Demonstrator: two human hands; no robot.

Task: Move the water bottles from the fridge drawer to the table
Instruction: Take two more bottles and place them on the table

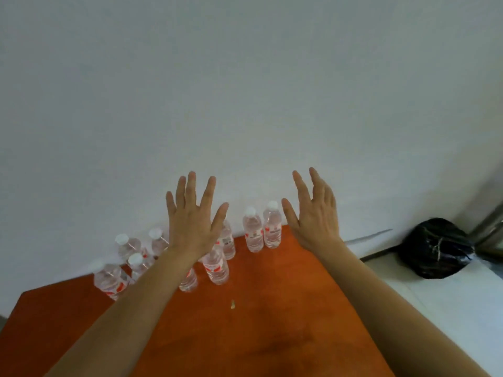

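Observation:
Several clear water bottles (253, 230) with white caps and red labels stand upright along the far edge of the orange-brown table (272, 308), close to the white wall. My left hand (190, 216) is raised over the bottles, fingers spread and holding nothing; its forearm hides parts of a few bottles. My right hand (315, 213) is held up to the right of the bottles with fingers apart, also holding nothing. Two bottles (272, 225) stand between the hands. The fridge drawer is out of view.
A black plastic bag (435, 248) lies on the pale floor to the right of the table. A small pale crumb (233, 304) sits mid-table. A white wall (245, 91) rises just behind the table. A metal frame (490, 221) shows at the far right.

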